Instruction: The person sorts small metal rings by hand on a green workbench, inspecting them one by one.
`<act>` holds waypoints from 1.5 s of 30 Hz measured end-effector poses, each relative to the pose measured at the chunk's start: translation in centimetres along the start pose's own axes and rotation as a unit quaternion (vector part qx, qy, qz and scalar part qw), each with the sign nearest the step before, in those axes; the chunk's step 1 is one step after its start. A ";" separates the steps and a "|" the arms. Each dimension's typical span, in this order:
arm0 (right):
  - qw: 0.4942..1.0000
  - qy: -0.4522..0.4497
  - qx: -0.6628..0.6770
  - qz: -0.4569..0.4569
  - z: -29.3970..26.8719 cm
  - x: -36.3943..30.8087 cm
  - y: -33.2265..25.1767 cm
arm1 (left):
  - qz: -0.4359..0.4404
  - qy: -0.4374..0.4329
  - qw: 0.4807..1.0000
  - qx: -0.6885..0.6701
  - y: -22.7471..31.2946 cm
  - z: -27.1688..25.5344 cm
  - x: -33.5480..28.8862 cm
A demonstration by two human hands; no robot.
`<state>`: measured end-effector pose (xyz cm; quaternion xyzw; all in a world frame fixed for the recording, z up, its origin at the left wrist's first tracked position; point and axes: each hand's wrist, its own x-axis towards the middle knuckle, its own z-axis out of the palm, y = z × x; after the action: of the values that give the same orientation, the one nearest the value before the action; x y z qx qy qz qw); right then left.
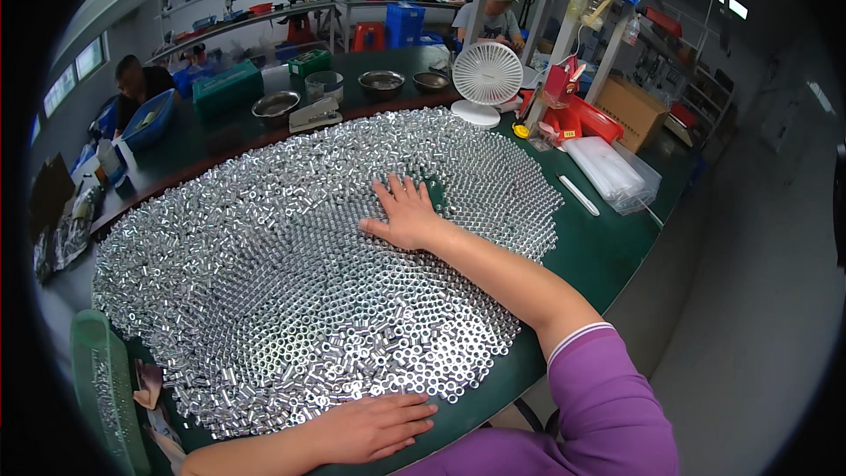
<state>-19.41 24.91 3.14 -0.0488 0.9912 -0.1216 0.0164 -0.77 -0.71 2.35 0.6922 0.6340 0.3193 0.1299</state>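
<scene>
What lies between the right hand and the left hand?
The head view shows small silver metal pieces between the right hand and the left hand: many upright in packed rows, with some on their sides nearer the left hand.

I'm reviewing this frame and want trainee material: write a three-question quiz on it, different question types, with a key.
1. True or false: the person's right hand is spread open over the short silvery metal tubes.
2. Where is the long green plastic tray, relative to the tubes? A) far right B) near left C) in their middle
3. Fill in: the person's ____ hand is the farther one from the white round plastic fan.

Key: 1. True. 2. B. 3. Left hand.
</scene>
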 end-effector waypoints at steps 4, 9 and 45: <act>0.997 0.025 -0.033 0.069 -1.3 0.9 3.3 | 0.011 0.001 1.000 0.001 -0.3 0.1 0.0; 0.997 -0.033 -0.021 0.066 -1.0 -1.1 1.9 | 0.003 0.004 1.000 0.000 -0.2 0.2 0.0; 0.998 -0.010 -0.053 0.038 -2.3 -0.9 4.3 | 0.007 0.000 1.000 -0.008 -0.5 0.1 0.0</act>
<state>-18.97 29.71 4.39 -0.0128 0.9972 -0.0680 0.0280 -1.11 -0.63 2.02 0.6952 0.6270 0.3253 0.1331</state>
